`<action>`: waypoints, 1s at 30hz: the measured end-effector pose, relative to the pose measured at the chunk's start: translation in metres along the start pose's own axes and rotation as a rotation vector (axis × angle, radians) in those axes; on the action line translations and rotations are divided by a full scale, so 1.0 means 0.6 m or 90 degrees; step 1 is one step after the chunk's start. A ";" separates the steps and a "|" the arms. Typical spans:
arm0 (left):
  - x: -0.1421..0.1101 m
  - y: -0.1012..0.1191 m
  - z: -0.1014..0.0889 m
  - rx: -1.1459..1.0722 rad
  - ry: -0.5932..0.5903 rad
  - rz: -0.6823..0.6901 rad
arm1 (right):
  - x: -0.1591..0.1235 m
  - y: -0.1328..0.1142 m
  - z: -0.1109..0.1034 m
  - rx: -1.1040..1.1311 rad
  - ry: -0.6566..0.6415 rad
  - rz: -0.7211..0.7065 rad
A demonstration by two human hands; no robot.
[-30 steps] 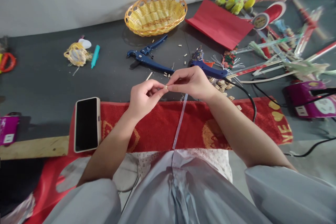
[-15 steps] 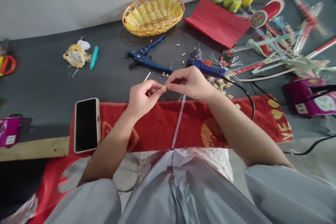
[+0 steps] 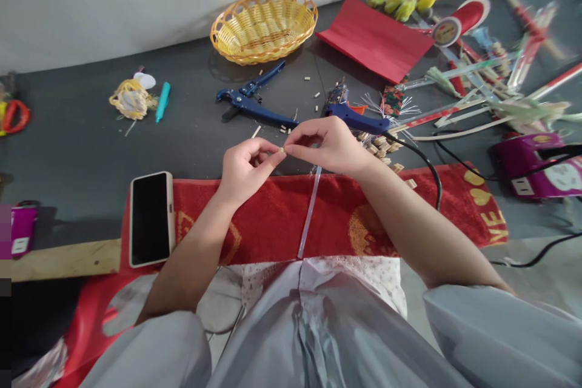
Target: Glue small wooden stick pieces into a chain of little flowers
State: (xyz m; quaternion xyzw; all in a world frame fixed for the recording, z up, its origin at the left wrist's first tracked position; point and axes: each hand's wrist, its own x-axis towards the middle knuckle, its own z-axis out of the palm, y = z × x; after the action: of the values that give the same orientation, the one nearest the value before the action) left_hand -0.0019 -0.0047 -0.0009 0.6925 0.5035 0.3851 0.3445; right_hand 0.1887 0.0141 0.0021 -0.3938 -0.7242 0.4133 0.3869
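Observation:
My left hand (image 3: pixel 248 171) and my right hand (image 3: pixel 328 144) meet over the near edge of the table. Their thumbs and forefingers pinch a small beige piece (image 3: pixel 282 150) between them, partly hidden by the fingertips. Just beyond lie a blue hand cutter (image 3: pixel 257 110) and a few tiny pale pieces (image 3: pixel 285 130). A blue glue gun (image 3: pixel 364 120) rests behind my right hand, with a heap of small tan pieces (image 3: pixel 379 147) beside it. Below the hands, a translucent glue stick (image 3: pixel 309 215) lies across the red towel (image 3: pixel 268 218).
A phone (image 3: pixel 151 218) sits on the towel's left end. At the back are a yellow wicker basket (image 3: pixel 266 27) and red paper (image 3: pixel 375 39). To the right are a red thread spool (image 3: pixel 461 21), long strips and a purple power socket (image 3: pixel 530 163); the glue gun's black cord (image 3: pixel 430 163) crosses the towel.

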 end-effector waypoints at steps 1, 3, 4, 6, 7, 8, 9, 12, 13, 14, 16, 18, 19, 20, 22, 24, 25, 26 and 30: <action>0.000 0.000 0.000 0.003 -0.009 -0.006 | -0.001 0.000 -0.001 -0.019 0.000 -0.009; -0.001 -0.001 0.001 0.008 -0.028 -0.021 | -0.002 0.000 -0.001 -0.066 -0.004 -0.028; -0.001 -0.001 0.001 0.010 -0.036 -0.029 | -0.003 0.000 -0.002 -0.091 -0.006 -0.037; -0.001 -0.001 0.001 0.014 -0.047 -0.040 | -0.004 0.000 0.000 -0.135 -0.012 -0.049; -0.001 -0.001 0.001 0.016 -0.050 -0.042 | -0.005 0.001 0.001 -0.149 -0.015 -0.052; 0.000 -0.001 0.001 0.017 -0.054 -0.044 | -0.005 0.002 0.002 -0.157 -0.015 -0.053; 0.000 -0.001 0.001 0.017 -0.057 -0.044 | -0.005 0.003 0.004 -0.161 -0.014 -0.053; 0.001 -0.002 0.001 0.012 -0.067 -0.042 | -0.003 0.006 0.007 -0.164 0.012 -0.050; 0.001 -0.002 0.001 0.009 -0.070 -0.040 | -0.003 0.006 0.007 -0.165 0.026 -0.044; 0.001 -0.002 0.001 0.006 -0.073 -0.039 | -0.002 0.005 0.006 -0.164 0.041 -0.035; 0.001 -0.004 0.002 -0.005 -0.073 -0.040 | -0.001 0.002 0.003 -0.153 0.067 -0.005; 0.001 -0.007 0.003 -0.029 -0.066 -0.048 | 0.000 -0.001 0.000 -0.141 0.085 0.025; 0.001 -0.009 0.003 -0.047 -0.060 -0.055 | 0.001 -0.003 -0.002 -0.139 0.091 0.037; 0.001 -0.010 0.002 -0.068 -0.056 -0.066 | 0.001 -0.004 -0.003 -0.142 0.095 0.047; 0.003 -0.010 0.002 -0.120 -0.048 -0.103 | 0.002 -0.004 -0.004 -0.159 0.100 0.064; 0.005 -0.009 0.001 -0.172 -0.041 -0.150 | 0.002 -0.002 -0.003 -0.181 0.099 0.079; 0.006 -0.008 0.000 -0.197 -0.038 -0.170 | 0.002 0.000 -0.002 -0.189 0.096 0.082; 0.007 -0.007 0.000 -0.221 -0.036 -0.188 | 0.002 0.003 -0.001 -0.193 0.089 0.080; 0.010 -0.005 0.000 -0.292 -0.040 -0.235 | 0.002 0.012 0.005 -0.138 0.023 0.047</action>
State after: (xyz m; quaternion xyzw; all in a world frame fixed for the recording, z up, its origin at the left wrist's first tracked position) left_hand -0.0024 0.0022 -0.0025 0.5046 0.5103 0.3980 0.5715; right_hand 0.1875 0.0169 -0.0052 -0.4672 -0.7426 0.3393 0.3393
